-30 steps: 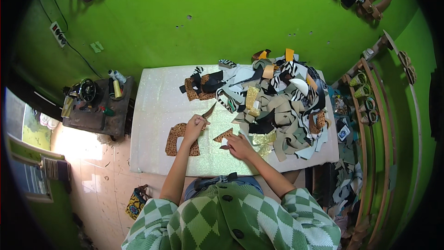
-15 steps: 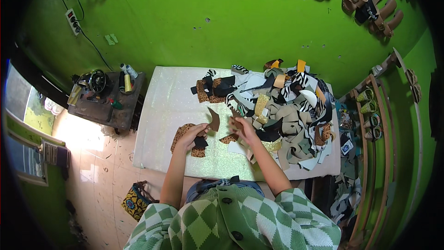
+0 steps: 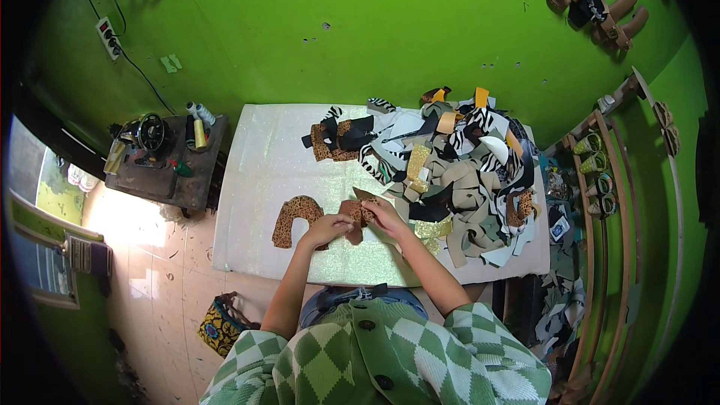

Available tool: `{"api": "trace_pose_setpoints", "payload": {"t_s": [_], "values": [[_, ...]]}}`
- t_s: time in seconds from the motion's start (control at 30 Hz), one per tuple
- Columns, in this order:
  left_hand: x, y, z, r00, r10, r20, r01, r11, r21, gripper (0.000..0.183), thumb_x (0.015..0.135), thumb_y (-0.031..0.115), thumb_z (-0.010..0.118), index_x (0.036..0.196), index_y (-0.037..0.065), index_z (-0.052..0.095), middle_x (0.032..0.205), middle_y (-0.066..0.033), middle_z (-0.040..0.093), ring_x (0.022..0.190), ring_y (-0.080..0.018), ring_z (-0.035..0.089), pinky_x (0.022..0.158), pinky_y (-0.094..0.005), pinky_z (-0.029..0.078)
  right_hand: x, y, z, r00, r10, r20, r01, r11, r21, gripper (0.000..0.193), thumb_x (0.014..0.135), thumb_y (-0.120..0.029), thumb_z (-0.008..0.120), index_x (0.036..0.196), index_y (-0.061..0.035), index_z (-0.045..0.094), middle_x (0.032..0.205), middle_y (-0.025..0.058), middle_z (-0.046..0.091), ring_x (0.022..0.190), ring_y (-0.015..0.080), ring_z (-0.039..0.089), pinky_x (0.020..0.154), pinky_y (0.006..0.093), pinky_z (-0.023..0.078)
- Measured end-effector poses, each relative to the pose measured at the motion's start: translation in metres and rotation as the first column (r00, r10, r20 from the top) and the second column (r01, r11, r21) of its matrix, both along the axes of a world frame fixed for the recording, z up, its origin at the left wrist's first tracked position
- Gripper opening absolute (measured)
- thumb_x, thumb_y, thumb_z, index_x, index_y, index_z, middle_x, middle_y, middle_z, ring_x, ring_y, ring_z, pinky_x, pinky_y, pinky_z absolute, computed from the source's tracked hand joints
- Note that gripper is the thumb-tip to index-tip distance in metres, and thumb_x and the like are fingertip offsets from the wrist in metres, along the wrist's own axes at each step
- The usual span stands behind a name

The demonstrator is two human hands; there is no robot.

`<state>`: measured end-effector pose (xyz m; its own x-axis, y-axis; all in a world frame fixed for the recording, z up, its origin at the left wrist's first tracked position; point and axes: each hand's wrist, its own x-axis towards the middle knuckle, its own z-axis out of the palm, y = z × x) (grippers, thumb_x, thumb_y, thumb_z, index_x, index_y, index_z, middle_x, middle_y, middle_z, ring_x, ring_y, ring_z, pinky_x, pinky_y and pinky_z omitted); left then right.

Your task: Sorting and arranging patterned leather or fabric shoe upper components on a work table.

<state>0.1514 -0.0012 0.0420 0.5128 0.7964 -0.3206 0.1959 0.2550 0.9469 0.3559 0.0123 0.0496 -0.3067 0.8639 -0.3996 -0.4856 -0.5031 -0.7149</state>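
Observation:
Close together over the table's front half, both my hands are closed on material pieces. My left hand (image 3: pixel 328 231) pinches a curved brown piece (image 3: pixel 351 219). In my right hand (image 3: pixel 385 219) is a leopard-print piece (image 3: pixel 367 211) with a brown, pointed end, which meets the brown piece. My fingers hide part of both. A U-shaped leopard-print piece (image 3: pixel 288 219) lies flat beside my left hand, one end partly hidden by it. Right of my right hand, a large heap of cut scraps (image 3: pixel 459 180) spreads over the table, in beige, black, white, zebra print and gold glitter.
The pale table (image 3: pixel 251 150) also bears a small pile of leopard and black pieces (image 3: pixel 334 140) at the back. A sewing machine (image 3: pixel 150 133) stands on a side table to the left. Wooden racks (image 3: pixel 604 255) with sandals are at right. A patterned bag (image 3: pixel 223 324) lies on the floor.
My hands have come together, bringing the two pieces into contact. Leopard-print material near my right hand has been picked up. The black scraps beside my left hand no longer show.

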Motion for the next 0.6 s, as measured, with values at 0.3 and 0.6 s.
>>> {"api": "trace_pose_setpoints", "payload": {"t_s": [0.3,0.6], "values": [[-0.002,0.008,0.004,0.831,0.405,-0.382,-0.077,0.763,0.642,0.041,0.073,0.009,0.071,0.111,0.003,0.057,0.104,-0.0141,0.061,0.089,-0.0281,0.061,0.082,-0.0355,0.049,0.014,-0.006,-0.039,0.703,-0.195,0.684,-0.042,0.948,0.314,0.030,0.081,-0.026,0.066,0.088,0.0028,0.060,0.074,0.0112,0.063,0.066,0.0167,0.057,0.062,0.0312,0.045],[0.057,0.024,-0.018,0.764,0.173,-0.622,0.261,0.798,0.543,0.040,0.076,0.029,0.069,0.111,0.010,0.060,0.106,-0.0090,0.063,0.101,-0.0290,0.056,0.088,-0.0407,0.042,0.052,-0.093,-0.026,0.080,-0.214,0.974,-0.353,0.908,0.228,0.030,0.070,-0.020,0.074,0.091,-0.0009,0.066,0.120,0.0209,0.045,0.108,0.0370,0.046,0.090,0.0415,0.042]]}}
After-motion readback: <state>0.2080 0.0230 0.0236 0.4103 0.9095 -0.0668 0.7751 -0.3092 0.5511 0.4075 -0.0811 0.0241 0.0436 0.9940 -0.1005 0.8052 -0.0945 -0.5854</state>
